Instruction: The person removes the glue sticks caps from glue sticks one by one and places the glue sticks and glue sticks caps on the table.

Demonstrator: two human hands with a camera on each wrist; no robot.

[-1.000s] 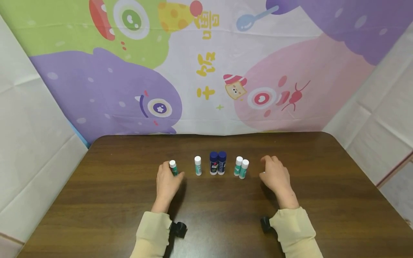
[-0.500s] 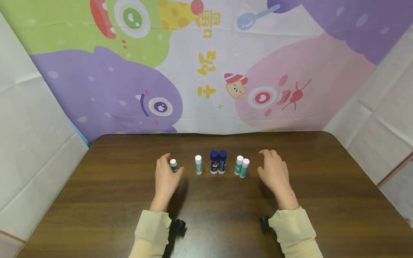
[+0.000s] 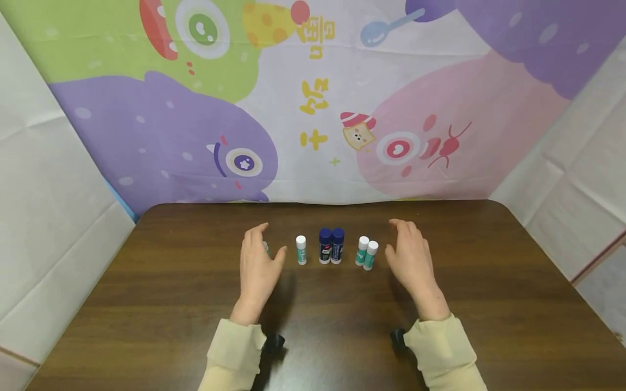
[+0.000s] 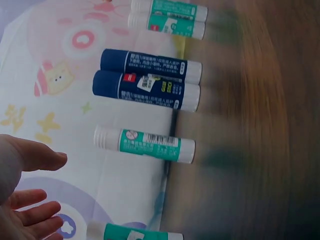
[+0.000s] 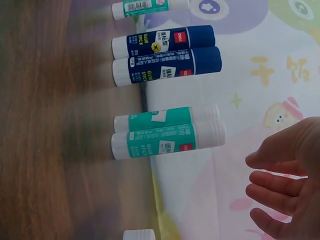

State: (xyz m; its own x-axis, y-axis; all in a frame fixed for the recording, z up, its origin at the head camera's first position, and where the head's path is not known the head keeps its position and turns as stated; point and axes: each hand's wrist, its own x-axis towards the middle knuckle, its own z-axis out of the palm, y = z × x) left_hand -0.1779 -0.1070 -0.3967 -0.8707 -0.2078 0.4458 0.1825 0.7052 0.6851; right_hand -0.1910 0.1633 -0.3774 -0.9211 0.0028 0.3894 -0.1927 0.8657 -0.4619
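Left hand (image 3: 259, 263) and right hand (image 3: 414, 260) have been moved: fingertips higher in head view than a second ago. Left thumb and fingers are spread wide, nothing gripped; end glue stick (image 4: 145, 233) is mostly hidden behind them there. Second green stick (image 3: 301, 251) is seen right of left thumb, blue pair (image 3: 325, 250) midway between hands. Right fingers also wide; green pair (image 3: 362, 251) is left of their tips.
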